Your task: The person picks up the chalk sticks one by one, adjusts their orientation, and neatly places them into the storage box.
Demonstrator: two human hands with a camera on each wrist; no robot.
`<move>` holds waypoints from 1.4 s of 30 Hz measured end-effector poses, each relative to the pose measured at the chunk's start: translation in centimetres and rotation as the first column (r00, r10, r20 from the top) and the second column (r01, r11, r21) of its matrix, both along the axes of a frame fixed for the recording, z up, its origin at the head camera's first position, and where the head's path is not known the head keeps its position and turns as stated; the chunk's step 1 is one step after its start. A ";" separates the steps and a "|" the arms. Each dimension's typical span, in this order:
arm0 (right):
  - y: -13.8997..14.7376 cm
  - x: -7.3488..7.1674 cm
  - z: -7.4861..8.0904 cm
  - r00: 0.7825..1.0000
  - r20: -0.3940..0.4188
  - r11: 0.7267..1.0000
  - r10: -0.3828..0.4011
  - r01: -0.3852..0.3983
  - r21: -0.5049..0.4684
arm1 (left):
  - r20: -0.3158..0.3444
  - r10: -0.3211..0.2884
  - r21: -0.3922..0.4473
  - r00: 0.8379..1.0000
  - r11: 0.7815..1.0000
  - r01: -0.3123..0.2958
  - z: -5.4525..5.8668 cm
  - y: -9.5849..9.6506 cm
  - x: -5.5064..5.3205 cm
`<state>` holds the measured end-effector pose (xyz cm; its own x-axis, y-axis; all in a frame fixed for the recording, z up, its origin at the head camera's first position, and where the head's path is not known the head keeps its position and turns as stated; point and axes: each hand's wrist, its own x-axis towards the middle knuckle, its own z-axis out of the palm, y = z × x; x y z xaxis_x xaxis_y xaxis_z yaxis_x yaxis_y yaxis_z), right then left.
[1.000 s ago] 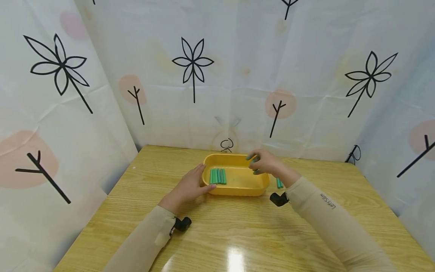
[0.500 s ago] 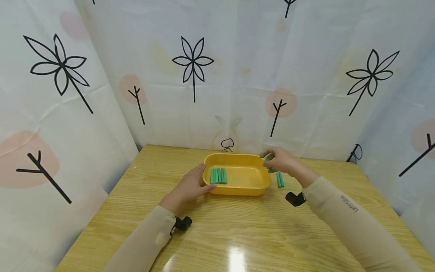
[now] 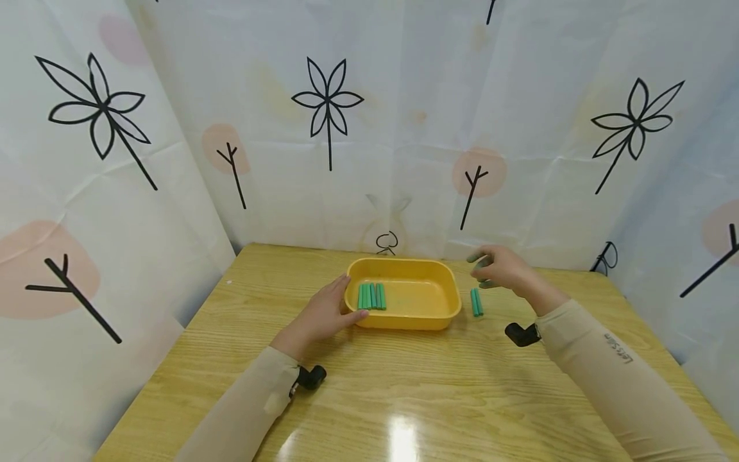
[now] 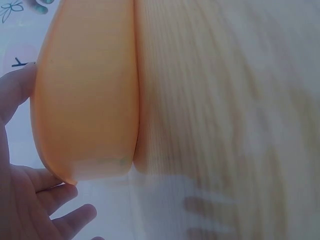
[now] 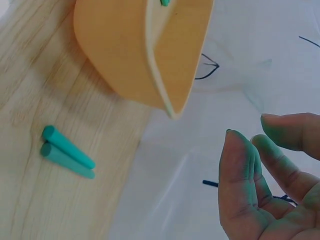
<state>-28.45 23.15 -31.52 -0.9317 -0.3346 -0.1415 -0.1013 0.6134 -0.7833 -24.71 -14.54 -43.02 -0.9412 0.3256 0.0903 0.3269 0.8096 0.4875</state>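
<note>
My left hand (image 3: 320, 314) holds the left end of a yellow plastic tray (image 3: 404, 323), its thumb on the near rim and its fingers round the end. Inside the tray, several green sticks that look like chalk (image 3: 372, 296) lie side by side at the left. Two more green chalk sticks (image 5: 67, 152) lie together on the table, right of the tray. My right hand (image 3: 501, 268) hovers just behind this pair, empty, with fingers loosely bent and apart. Green dust marks its fingertips (image 5: 235, 150) in the right wrist view.
The wooden table (image 3: 369, 391) stretches in front of the tray and to both sides. A white patterned cloth (image 3: 398, 128) hangs behind its far edge and along the sides. Near the right back corner is a thin dark cable (image 3: 607, 260).
My right hand has moved from over the tray's right end out to the right, bringing the two loose chalk sticks into full view. The left hand stays on the tray.
</note>
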 end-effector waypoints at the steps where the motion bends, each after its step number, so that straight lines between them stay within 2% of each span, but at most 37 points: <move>1: 0.2 -0.1 -0.1 1.000 0.001 1.000 -0.003 0.003 0.000 | 0.000 0.000 -0.001 1.000 1.000 0.000 0.0 0.0 0.0; 9: 1.5 -0.9 -1.9 0.999 0.035 0.999 -0.030 0.030 0.011 | 0.010 0.003 0.003 1.000 1.000 -0.003 0.2 0.0 0.0; 19: 2.3 -1.2 -4.4 0.993 0.065 0.995 -0.096 0.095 0.013 | -0.016 -0.006 0.022 1.000 1.000 0.007 0.3 0.1 0.2; 28: 2.8 -1.8 -6.7 0.990 0.086 0.994 -0.110 0.107 0.032 | -0.014 -0.008 0.025 1.000 1.000 0.009 0.6 0.2 0.5; 37: 3.3 -1.8 -7.8 0.986 0.106 0.990 -0.130 0.122 0.074 | -0.010 -0.007 0.034 1.000 0.999 0.007 0.6 0.2 0.5; 42: 3.5 -2.2 -8.5 0.985 0.131 0.991 -0.115 0.103 0.091 | -0.003 -0.003 0.026 1.000 1.000 0.003 0.6 0.2 0.5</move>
